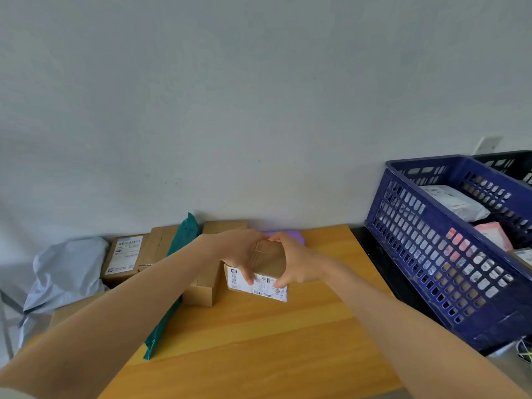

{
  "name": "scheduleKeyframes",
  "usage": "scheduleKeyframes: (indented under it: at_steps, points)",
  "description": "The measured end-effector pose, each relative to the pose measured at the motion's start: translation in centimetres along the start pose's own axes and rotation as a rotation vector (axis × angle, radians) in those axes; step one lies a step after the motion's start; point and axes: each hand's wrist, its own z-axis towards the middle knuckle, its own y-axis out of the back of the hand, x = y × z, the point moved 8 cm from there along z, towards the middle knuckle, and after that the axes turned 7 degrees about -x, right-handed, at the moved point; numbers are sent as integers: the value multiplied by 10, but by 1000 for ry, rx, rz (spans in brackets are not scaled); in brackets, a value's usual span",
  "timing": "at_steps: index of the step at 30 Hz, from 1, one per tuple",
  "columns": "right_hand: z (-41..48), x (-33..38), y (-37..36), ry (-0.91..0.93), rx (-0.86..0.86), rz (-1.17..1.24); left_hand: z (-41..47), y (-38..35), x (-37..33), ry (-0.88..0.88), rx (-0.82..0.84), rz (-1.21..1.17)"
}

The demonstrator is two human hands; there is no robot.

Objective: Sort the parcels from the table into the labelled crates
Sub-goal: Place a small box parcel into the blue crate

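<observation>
Nearest us is bare worktop [259,341]. Past it, our left hand [234,251] and right hand [300,264] clasp a small box [269,259] from either side. Our fingers [283,243] curl over its top and our thumbs press its near face, just above the label [259,287]. The box is low over the middle of the worktop; we cannot tell whether it rests there or is just lifted.

We judge it stiff cardboard, small and probably light, with flat sides that take a firm hold. Gripping the two opposite sides keeps the label readable.

Behind it lie a teal bag [172,283], brown boxes [126,260] and a purple parcel [289,236]. Far right stands the blue crate [426,254], already holding a white packet [454,201], with a black crate [511,164] beyond.
</observation>
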Motion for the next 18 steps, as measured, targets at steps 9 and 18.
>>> scheduleKeyframes:
  at_steps: [9,18]
  points:
    - [-1,-11,31,-42,-211,203,4,13,13,132,-213,-242]
    - [3,-28,44,-161,-340,875,-8,18,31,405,-440,-1204]
